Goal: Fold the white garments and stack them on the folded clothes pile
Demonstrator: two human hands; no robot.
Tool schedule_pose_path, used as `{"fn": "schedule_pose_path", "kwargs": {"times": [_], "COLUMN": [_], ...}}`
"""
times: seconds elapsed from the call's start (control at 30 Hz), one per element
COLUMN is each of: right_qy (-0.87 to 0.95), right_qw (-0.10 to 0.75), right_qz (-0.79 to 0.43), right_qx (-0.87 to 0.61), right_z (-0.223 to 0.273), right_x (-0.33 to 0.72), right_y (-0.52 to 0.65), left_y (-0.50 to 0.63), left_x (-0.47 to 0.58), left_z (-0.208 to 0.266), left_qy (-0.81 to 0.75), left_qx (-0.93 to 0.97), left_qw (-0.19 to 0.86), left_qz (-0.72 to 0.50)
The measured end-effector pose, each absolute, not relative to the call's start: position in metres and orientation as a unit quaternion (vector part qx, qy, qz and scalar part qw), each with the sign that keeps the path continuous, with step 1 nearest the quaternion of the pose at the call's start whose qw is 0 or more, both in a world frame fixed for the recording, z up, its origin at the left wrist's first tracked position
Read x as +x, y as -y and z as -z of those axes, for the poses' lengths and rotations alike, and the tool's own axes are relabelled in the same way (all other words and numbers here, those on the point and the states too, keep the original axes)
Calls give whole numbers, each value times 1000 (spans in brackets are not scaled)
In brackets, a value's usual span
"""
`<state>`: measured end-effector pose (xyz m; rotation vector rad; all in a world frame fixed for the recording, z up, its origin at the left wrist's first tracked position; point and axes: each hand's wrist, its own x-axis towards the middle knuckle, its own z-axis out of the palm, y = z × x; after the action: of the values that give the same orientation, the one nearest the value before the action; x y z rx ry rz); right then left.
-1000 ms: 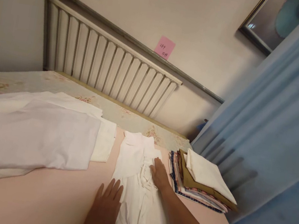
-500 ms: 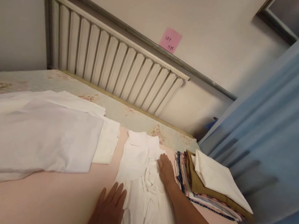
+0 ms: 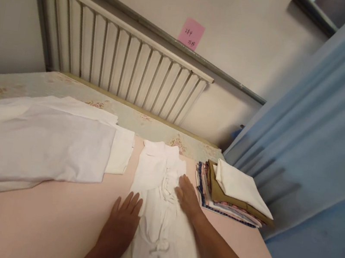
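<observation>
A white garment with a gathered, ruffled seam, perhaps a dress (image 3: 155, 172), lies lengthwise in front of me, folded narrow, its lower part wrinkled. My left hand (image 3: 121, 221) rests flat at its left edge, fingers stretched out with the tips by the cloth. On the opposite edge, level with the gathers, lies my right hand (image 3: 187, 194), palm down with extended fingers touching the fabric. Neither hand grips anything. The garment's near end runs out of the bottom of the view.
White and pale clothes (image 3: 58, 146) lie spread out on the left. To the right stands a stack of folded clothes (image 3: 237, 194), beside a blue curtain (image 3: 317, 125). Pink cloth (image 3: 56, 219) covers the surface. A radiator (image 3: 121, 57) lines the wall behind.
My view has shifted, so everything sits slightly higher and further left. My right hand has slid a little toward me along the garment's edge. My left hand stays by the left edge.
</observation>
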<state>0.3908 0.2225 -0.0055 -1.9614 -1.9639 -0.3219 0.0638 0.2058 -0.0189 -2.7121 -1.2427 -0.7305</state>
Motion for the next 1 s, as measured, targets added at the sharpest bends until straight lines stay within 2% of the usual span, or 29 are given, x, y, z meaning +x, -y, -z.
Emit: {"fn": "schedule_pose_path", "kwargs": {"times": [0.33,1.0], "right_qy": [744,757], "right_qw": [146,165], "right_qz": [66,59], "right_qx": [-649,-629], "right_z": [7,-4], "right_x": [359,334], "right_y": [-75,-31], "left_y": [-204,-138], "left_x": [62,40], "left_z": [7,-4], "left_qy": [403,426], "left_qx": [-887,-890], "left_qw": [47,49], "left_qz": [222,156]}}
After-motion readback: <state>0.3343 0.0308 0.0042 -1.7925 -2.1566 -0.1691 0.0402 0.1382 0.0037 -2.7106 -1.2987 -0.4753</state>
